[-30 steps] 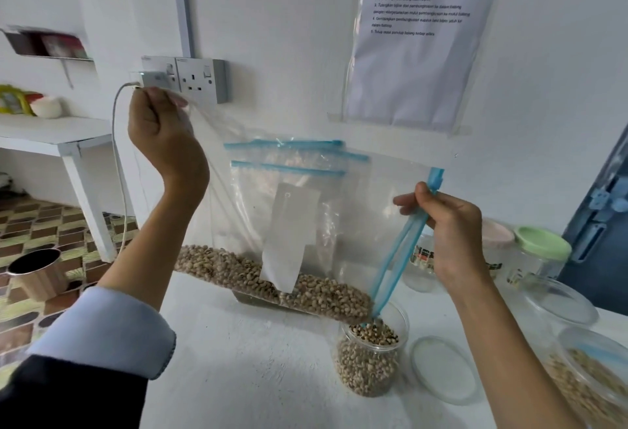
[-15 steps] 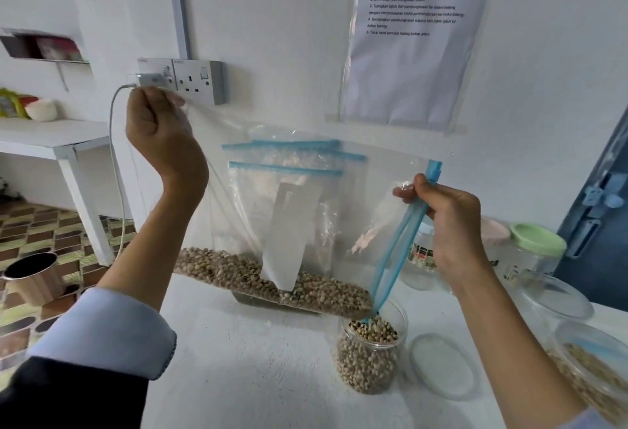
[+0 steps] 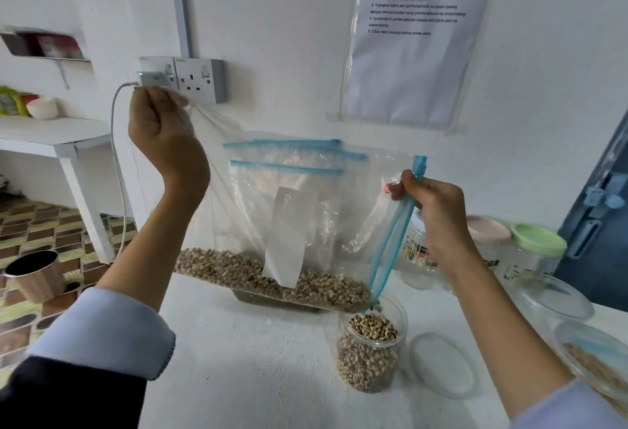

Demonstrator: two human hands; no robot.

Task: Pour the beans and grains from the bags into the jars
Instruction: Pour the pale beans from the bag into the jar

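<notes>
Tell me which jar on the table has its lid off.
The bean-filled jar under the bag's lower corner; its clear lid lies beside it. The green-lidded jar and pink-lidded jar are capped.

A clear zip bag point(image 3: 306, 211) with a blue seal strip hangs tilted above the table, its closed corner raised at the left and its open mouth slanting down to the right. Pale beans point(image 3: 272, 275) lie heaped along its lower edge (a white label sits on the near face). The lowest corner of the mouth sits right over an open clear jar point(image 3: 370, 347), standing upright on the table and perhaps three-quarters full of the same beans. Behind, two more blue-sealed bags point(image 3: 285, 170) stand against the wall.
</notes>
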